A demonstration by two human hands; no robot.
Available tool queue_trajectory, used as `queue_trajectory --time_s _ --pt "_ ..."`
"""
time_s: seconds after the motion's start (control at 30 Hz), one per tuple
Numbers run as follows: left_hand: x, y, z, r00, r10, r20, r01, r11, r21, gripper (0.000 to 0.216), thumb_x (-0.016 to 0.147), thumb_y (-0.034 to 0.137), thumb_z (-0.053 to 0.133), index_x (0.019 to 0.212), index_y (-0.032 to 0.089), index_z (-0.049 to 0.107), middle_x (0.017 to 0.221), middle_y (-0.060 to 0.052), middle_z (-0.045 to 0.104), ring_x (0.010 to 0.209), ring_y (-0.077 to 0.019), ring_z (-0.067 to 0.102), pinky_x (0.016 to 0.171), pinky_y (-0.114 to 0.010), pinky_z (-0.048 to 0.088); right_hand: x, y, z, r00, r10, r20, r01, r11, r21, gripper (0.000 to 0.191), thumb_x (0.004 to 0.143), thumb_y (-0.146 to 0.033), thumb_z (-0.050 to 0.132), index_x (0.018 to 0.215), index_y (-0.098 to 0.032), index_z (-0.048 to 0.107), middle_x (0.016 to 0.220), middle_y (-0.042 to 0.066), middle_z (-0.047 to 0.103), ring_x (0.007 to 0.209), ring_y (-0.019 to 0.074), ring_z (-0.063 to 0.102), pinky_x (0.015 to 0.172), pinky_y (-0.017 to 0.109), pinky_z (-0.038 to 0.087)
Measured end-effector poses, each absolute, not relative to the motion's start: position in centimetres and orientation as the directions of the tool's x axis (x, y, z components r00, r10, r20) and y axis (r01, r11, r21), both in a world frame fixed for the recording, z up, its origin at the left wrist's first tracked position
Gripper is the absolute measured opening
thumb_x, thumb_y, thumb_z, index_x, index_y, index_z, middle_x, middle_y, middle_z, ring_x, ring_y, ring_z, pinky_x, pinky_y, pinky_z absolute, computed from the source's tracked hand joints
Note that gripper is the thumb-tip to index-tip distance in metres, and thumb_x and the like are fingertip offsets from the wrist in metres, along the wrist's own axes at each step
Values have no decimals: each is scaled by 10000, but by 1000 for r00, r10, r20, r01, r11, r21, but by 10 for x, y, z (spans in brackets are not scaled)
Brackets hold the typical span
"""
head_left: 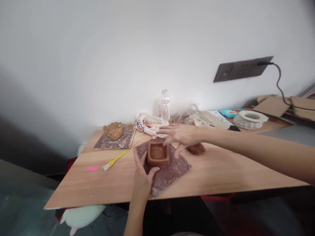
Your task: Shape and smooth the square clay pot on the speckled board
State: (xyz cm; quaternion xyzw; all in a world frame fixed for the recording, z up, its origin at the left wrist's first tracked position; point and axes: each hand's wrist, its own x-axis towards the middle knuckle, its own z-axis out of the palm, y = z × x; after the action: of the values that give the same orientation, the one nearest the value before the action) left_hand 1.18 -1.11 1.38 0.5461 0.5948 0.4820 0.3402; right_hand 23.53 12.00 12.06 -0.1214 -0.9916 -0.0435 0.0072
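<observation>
Left of clay box: L hand cupped, can't tell if gripping; over its back-rt corner: R hand splayed.

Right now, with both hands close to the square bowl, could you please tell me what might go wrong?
The left hand is right beside the bowl; if the clay is soft, a squeeze could dent it. The right hand is spread near the bowl's far right corner, so a slip might mark it there. The board's near corner lies close to the table's front edge; a nudge might push it past that edge.
</observation>
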Motion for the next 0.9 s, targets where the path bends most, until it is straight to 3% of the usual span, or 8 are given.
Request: queue_trajectory --time_s 0.27,0.5,0.73,0.9 --pt "10 -10 9 -156 980 126 310 -72 948 1072 789 284 700 1558 260 -47 1458 -125 547 1355 -243 510 1112 -423 410 224 121 104 -972 234 -8 231 964 132 588 780 -669 650 1131 -202 718 1549 184 357 1433 432 283 1072 631 330" --pt "9 -10 7 -163 978 131 296 -78 952 1077 784 289 704 1557 267 -46 1446 -125 557 1339 -247 528 1111 -426 418 224 126 113 -984 179 -6 175 970 171 506 806 -614 667 1111 -214 721 1506 150 436 1407 372 354 1087 560 349" --pt "8 -11 2 -160 978 136 291 -85 953 1062 793 296 697 1555 283 -44 1445 -123 556 1340 -251 527 1116 -435 412 235 122 126 -945 282 166 290 957 27 445 935 -549 526 1204 -233 688 1475 153 457 1379 314 411 1060 516 415" --pt "9 -11 5 -156 978 136 277 -89 957 1081 786 286 703 1555 275 -57 1453 -126 548 1343 -247 524 1124 -431 401 236 114 116 -963 255 86 257 966 14 478 919 -584 521 1192 -233 699 1516 159 406 1409 358 355 1073 572 389"
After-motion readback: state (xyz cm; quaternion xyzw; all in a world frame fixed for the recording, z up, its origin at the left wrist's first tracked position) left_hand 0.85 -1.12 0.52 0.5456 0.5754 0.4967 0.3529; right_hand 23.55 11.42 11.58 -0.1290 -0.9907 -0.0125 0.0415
